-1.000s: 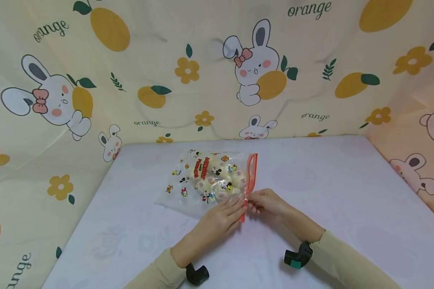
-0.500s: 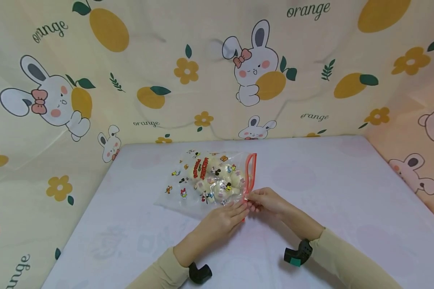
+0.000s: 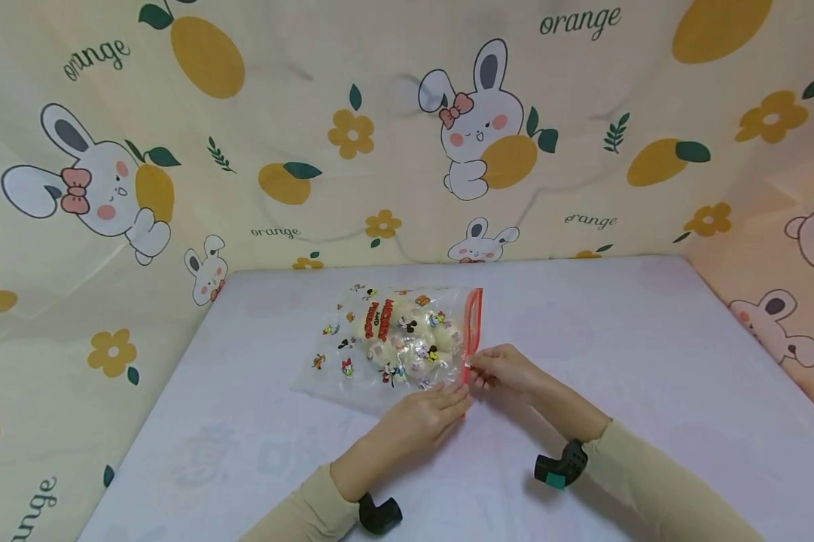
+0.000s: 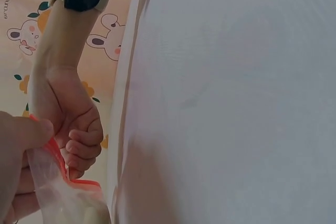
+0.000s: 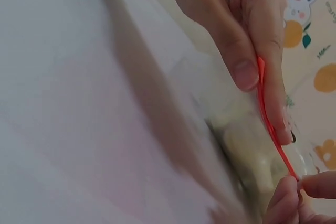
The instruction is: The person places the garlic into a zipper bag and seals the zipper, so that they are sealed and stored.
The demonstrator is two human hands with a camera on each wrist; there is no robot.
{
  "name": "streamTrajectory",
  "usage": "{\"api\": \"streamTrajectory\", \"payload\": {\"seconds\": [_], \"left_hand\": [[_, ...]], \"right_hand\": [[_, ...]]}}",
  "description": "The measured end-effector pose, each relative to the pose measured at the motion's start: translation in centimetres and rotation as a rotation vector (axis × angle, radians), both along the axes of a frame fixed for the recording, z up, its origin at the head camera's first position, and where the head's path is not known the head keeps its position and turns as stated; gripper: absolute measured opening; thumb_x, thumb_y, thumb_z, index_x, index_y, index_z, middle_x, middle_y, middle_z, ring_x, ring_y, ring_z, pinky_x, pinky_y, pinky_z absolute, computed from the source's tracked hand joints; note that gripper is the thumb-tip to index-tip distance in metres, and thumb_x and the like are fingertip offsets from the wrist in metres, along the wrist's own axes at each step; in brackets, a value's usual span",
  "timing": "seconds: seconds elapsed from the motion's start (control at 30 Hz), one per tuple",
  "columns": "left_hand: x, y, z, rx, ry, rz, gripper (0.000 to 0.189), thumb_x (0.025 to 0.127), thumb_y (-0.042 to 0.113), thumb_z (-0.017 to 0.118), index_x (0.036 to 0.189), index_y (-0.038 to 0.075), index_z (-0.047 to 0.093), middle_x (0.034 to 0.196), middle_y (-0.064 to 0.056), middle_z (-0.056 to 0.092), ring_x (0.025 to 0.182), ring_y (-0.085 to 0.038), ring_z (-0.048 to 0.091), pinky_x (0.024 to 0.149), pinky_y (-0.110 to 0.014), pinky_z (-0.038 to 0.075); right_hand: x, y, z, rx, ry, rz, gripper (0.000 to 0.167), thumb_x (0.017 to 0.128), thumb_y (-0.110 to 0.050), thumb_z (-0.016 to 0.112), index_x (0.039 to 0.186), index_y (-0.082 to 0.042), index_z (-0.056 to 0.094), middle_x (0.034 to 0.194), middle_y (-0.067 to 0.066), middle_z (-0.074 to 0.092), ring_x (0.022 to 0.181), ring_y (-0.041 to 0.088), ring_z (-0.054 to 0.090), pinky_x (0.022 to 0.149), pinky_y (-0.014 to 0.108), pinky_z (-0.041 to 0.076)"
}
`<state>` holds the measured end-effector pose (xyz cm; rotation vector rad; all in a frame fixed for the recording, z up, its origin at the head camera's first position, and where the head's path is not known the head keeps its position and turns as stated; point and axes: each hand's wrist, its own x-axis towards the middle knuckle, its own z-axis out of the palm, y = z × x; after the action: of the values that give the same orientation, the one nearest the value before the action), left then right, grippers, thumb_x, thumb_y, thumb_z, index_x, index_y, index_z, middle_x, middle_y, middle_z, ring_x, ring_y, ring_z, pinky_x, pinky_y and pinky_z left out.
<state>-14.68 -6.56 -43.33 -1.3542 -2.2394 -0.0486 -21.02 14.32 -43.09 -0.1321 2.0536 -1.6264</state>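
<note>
A clear zip bag (image 3: 339,388) with cartoon prints and a red zip edge (image 3: 475,316) lies on the table. Inside it is a cream-coloured, rounded thing (image 3: 379,351), partly hidden by the prints; its kind is unclear. My left hand (image 3: 420,415) pinches the near end of the red edge, thumb on one side and fingers on the other, as the right wrist view shows. Farther along the edge, my right hand (image 3: 511,370) pinches a small piece on the zip between thumb and forefinger. Beyond that pinch, the two red strips stand apart in a narrow loop.
A white cloth covers the table (image 3: 617,339). Behind it hangs a cream backdrop (image 3: 393,68) printed with rabbits and oranges. A black device (image 3: 561,465) sits on the right wrist, another black device (image 3: 380,515) on the left.
My left hand has slid right, from the bag's near side onto the red edge. My right hand has moved slightly away from me along the zip, and the red loop has shortened.
</note>
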Motion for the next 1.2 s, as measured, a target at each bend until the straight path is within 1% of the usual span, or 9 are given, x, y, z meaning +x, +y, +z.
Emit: {"api": "streamTrajectory", "payload": {"seconds": [0.23,0.43,0.67,0.8,0.87,1.03,1.2], "left_hand": [[0.0,0.4,-0.1,-0.013,0.02,0.003,0.027,0.092,0.022,0.064,0.116,0.011,0.069,0.119,-0.003,0.071,0.114,-0.013,0.067,0.1,-0.025,0.054],[0.0,0.7,0.0,-0.031,0.013,0.014,0.027,0.093,0.022,0.062,0.117,0.012,0.069,0.12,-0.003,0.071,0.115,-0.012,0.066,0.1,-0.025,0.054],[0.0,1.0,0.3,-0.05,-0.023,0.03,0.027,0.094,0.02,0.061,0.118,0.012,0.068,0.122,-0.003,0.07,0.116,-0.012,0.066,0.1,-0.025,0.054],[0.0,1.1,0.4,-0.055,-0.056,0.037,0.027,0.094,0.02,0.06,0.119,0.013,0.068,0.123,-0.004,0.07,0.117,-0.012,0.065,0.1,-0.025,0.054],[0.0,1.2,0.5,-0.048,-0.076,0.034,0.027,0.094,0.02,0.06,0.119,0.013,0.068,0.123,-0.003,0.07,0.117,-0.012,0.065,0.1,-0.025,0.054],[0.3,1.6,0.6,-0.039,-0.096,0.025,0.026,0.095,0.02,0.06,0.118,0.013,0.068,0.122,-0.002,0.07,0.118,-0.012,0.065,0.101,-0.025,0.054],[0.5,1.8,0.7,-0.06,-0.114,0.029,0.027,0.095,0.021,0.059,0.119,0.013,0.068,0.122,-0.002,0.07,0.118,-0.011,0.065,0.1,-0.025,0.054]], "right_hand": [[-0.6,0.0,0.4,0.041,0.022,-0.014,0.025,0.096,-0.013,0.051,0.094,0.008,0.064,0.063,-0.009,0.059,0.06,0.002,0.054,0.056,0.016,0.045],[-1.0,0.2,0.5,0.06,0.015,-0.028,0.026,0.097,-0.013,0.051,0.095,0.009,0.064,0.062,-0.009,0.059,0.059,0.003,0.053,0.056,0.016,0.045],[-1.4,0.3,0.4,0.095,-0.006,-0.045,0.025,0.097,-0.015,0.051,0.091,0.005,0.065,0.062,-0.008,0.058,0.06,0.005,0.052,0.056,0.018,0.044],[-1.4,0.2,0.3,0.089,-0.008,-0.058,0.024,0.096,-0.013,0.051,0.089,0.005,0.065,0.061,-0.008,0.057,0.059,0.004,0.052,0.055,0.017,0.044],[-1.6,0.2,0.4,0.084,-0.006,-0.082,0.023,0.097,-0.013,0.051,0.087,0.004,0.064,0.061,-0.008,0.056,0.058,0.004,0.051,0.055,0.016,0.044],[-2.3,0.6,0.5,0.073,-0.014,-0.135,0.023,0.097,-0.013,0.051,0.088,0.003,0.063,0.061,-0.008,0.056,0.058,0.003,0.051,0.055,0.016,0.045],[-3.0,0.9,0.6,0.078,-0.012,-0.133,0.023,0.098,-0.014,0.05,0.086,0.002,0.064,0.061,-0.008,0.057,0.058,0.003,0.051,0.055,0.016,0.045]]}}
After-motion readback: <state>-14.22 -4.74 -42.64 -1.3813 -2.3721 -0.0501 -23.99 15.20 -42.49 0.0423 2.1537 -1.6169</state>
